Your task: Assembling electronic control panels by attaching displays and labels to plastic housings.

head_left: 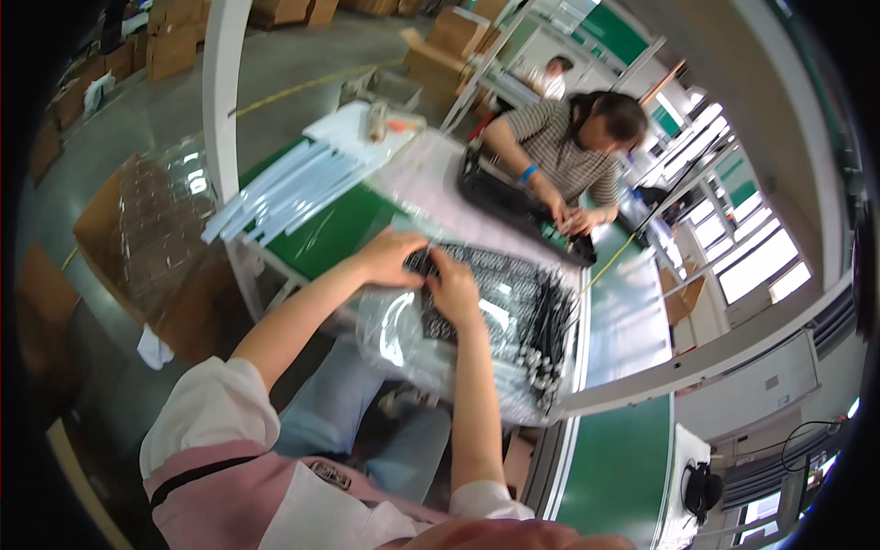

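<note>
Over the near edge of the bench, my left hand [394, 258] and my right hand [453, 289] meet, both with curled fingers. Between them shows a small dark piece [420, 262], gripped from both sides; its exact kind is too small to tell. Under and beside my right hand lie rows of black slotted parts [500, 284] on a clear plastic bag [385, 335]. Black cables [555, 307] run along their right side, ending in a bunch of white connectors [541, 367]. My fingertips partly hide the dark piece.
Pale plastic strips [293, 188] lie at the bench's far left, near a tape dispenser [378, 121]. Across the bench, a co-worker [568, 156] handles a long black housing [500, 197]. A white post [223, 101] stands left, beside an open carton [160, 247].
</note>
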The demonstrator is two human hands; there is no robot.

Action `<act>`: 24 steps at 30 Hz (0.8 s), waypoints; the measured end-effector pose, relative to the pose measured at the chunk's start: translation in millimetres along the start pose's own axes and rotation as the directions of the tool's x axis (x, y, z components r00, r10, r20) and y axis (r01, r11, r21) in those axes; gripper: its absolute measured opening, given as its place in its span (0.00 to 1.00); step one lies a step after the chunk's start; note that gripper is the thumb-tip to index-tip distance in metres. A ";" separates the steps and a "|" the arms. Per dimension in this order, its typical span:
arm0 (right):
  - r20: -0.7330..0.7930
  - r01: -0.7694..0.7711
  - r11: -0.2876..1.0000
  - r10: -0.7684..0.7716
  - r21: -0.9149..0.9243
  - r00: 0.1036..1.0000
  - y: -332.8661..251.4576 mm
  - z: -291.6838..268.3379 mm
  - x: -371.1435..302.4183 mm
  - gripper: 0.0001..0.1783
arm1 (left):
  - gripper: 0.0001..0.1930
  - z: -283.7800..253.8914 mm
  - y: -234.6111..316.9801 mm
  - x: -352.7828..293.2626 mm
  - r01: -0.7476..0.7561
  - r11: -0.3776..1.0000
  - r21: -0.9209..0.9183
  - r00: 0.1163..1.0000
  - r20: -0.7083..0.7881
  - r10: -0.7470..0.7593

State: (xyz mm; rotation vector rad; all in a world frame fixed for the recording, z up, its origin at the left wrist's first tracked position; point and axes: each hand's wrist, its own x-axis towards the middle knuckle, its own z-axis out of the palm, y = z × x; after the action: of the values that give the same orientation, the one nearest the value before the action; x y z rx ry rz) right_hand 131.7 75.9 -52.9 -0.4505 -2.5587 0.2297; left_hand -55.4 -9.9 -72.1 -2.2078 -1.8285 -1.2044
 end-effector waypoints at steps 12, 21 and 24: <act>-0.009 -0.165 0.915 0.181 0.369 0.983 6.0 -5.7 -2.4 0.36 | 0.32 -0.1 3.2 -2.8 0.006 0.998 0.064 0.998 0.063 -0.010; -0.037 -0.113 0.941 0.132 0.320 0.991 2.5 -4.7 -4.1 0.36 | 0.27 -4.7 5.4 1.4 -0.035 0.994 0.104 0.995 0.099 0.025; -0.046 -0.090 0.951 0.108 0.296 0.993 0.3 -3.0 -0.6 0.36 | 0.25 -9.3 6.8 -0.4 0.013 0.999 0.051 0.997 0.073 -0.017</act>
State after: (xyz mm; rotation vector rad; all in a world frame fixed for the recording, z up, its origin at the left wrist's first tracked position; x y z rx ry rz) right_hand 133.9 76.2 -50.6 -0.4634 -2.3915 0.6135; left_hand -54.5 -16.8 -62.9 -2.2443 -1.8834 -1.0811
